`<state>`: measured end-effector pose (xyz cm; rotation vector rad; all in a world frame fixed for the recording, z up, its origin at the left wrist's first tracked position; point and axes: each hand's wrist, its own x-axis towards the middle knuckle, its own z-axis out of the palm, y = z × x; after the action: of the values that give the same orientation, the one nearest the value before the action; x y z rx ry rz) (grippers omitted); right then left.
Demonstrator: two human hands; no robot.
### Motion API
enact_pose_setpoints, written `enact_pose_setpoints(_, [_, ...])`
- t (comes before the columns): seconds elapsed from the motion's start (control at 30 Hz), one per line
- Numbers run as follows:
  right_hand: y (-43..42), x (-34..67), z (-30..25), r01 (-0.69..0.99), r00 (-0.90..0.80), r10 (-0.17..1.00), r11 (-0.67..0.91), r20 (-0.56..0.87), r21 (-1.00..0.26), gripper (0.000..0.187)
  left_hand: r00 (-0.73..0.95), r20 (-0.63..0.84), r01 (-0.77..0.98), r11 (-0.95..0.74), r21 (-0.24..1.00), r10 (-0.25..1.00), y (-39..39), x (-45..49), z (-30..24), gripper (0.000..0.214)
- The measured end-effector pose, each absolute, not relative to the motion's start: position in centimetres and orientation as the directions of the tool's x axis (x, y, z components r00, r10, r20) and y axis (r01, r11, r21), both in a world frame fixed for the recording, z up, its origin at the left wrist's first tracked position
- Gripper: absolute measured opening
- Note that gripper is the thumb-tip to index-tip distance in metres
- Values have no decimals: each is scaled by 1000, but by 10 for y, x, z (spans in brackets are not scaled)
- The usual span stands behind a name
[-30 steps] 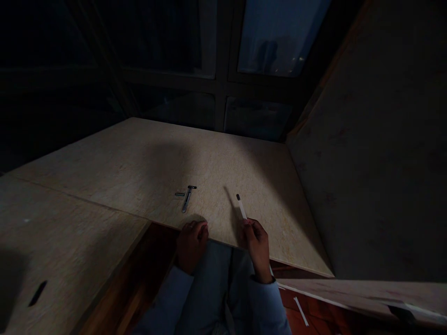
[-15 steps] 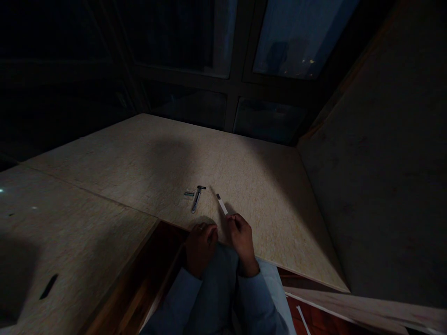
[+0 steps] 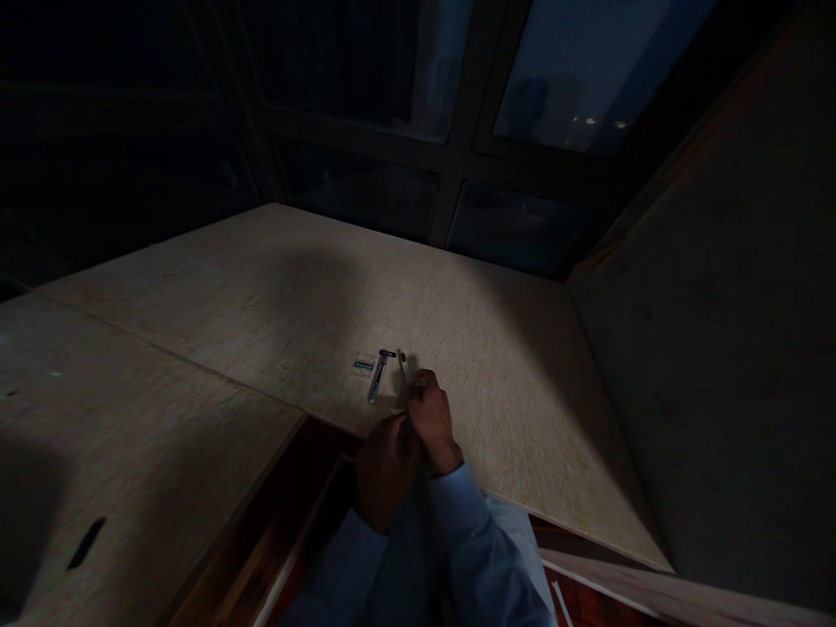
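On the pale chipboard panel (image 3: 274, 296), seen from the head camera, a slim T-headed metal pin (image 3: 377, 378) is laid near the front edge, in the lit patch of an otherwise dim scene. A short metal stub (image 3: 363, 365) is set just beside its head, to the left. Behind the panel a dark window frame (image 3: 457, 165) is seen, with dim panes on either side. An upright board (image 3: 718, 296) is stood against the panel's right edge, and a second flat board (image 3: 131, 444), pierced by a dark slot (image 3: 84, 542), is butted against it on the left. Reddish-brown wood (image 3: 280, 522) is exposed below the front edge, and a thin white strip (image 3: 560, 601) lies low on the right. Nothing is placed between the hands and the pin.

The right hand (image 3: 429, 418) is stretched forward over the panel's front edge, knuckles up, its fingers pinched together on a white stick (image 3: 401, 364). The stick is angled up and away, and its tip is held just beside the pin's head; contact cannot be made out. The left hand (image 3: 385, 466) is curled at the edge, touching and partly covered by the right; whether anything is gripped in it cannot be told. Both forearms are clad in light blue sleeves (image 3: 470, 540).
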<state>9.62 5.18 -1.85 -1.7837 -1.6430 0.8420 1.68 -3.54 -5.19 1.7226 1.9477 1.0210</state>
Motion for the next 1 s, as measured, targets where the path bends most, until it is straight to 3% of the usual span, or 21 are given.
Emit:
enact_pose_setpoints(0.23, [59,83,-16,731,43,993,-109,-113,-674,33,-242,104,647,80,758,965,-33,12,-42,35])
enact_pose_setpoints(0.37, [60,79,-14,769,11,990,-97,-139,-632,28,-248,10,643,157,750,969,-29,10,-35,26])
enact_pose_setpoints(0.57, [62,79,-9,816,-100,982,-11,-159,-578,26,-264,7,615,163,771,965,-24,2,-33,20])
enact_pose_setpoints(0.8, [52,88,-3,807,-227,967,122,-113,-578,25,-266,6,717,194,670,964,-24,-14,-34,27])
enact_pose_setpoints(1.0, [41,88,-18,826,-230,972,173,-39,-537,29,-293,-32,793,261,551,956,-24,-11,-32,30])
